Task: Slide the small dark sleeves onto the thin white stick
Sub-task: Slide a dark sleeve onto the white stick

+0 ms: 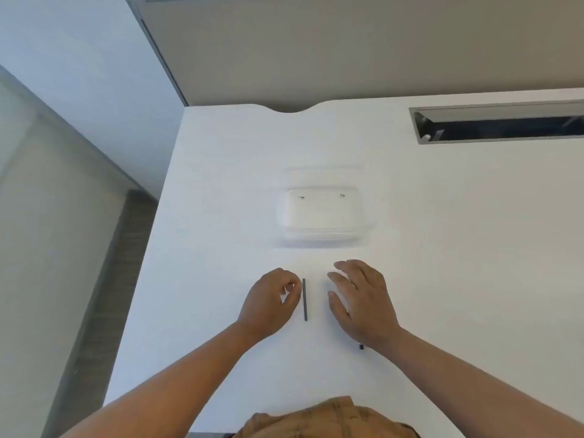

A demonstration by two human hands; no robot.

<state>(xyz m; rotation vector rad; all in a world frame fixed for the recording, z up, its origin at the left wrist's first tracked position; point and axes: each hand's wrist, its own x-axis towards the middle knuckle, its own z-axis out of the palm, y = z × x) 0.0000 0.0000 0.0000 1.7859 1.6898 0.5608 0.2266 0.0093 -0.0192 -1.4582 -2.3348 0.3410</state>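
Observation:
A thin dark rod-shaped piece [305, 299] lies on the white table between my hands, pointing away from me. My left hand [271, 300] rests just left of it, fingers curled with thumb and forefinger pinched together; whether something tiny sits in the pinch I cannot tell. My right hand [360, 300] lies flat to the right of the rod, fingers spread, holding nothing. A small dark sleeve [361, 346] pokes out from under my right wrist. Two tiny dark bits [301, 197] [342, 195] lie in the clear tray. No white stick shows against the white table.
A clear plastic tray [366, 226] sits on the table [221, 216] beyond my hands. A grey cable slot [496, 124] is cut into the table's far right. The table's left edge drops to the floor. A beige partition stands behind the table.

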